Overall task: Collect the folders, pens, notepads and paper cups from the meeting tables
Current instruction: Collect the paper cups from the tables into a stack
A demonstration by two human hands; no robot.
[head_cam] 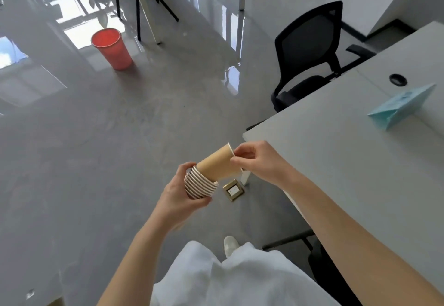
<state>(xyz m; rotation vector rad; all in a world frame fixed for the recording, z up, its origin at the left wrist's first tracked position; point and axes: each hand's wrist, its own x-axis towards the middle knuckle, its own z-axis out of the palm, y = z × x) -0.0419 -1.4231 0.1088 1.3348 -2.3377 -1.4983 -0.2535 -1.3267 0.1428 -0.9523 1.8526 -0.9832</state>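
My left hand (179,192) grips a nested stack of brown paper cups (200,184) with white rims, held over the floor just left of the table corner. A single brown paper cup (217,162) lies tilted with its base pushed into the top of that stack. My right hand (258,161) pinches this cup at its white rim. A light blue folder (401,106) lies on the grey meeting table (324,147) at the right.
A red bin (113,48) stands on the glossy grey floor at the far left. A black mesh chair (310,51) is pushed against the table's far side. A brass floor socket (233,190) sits below my hands. Another chair's base shows at the lower right.
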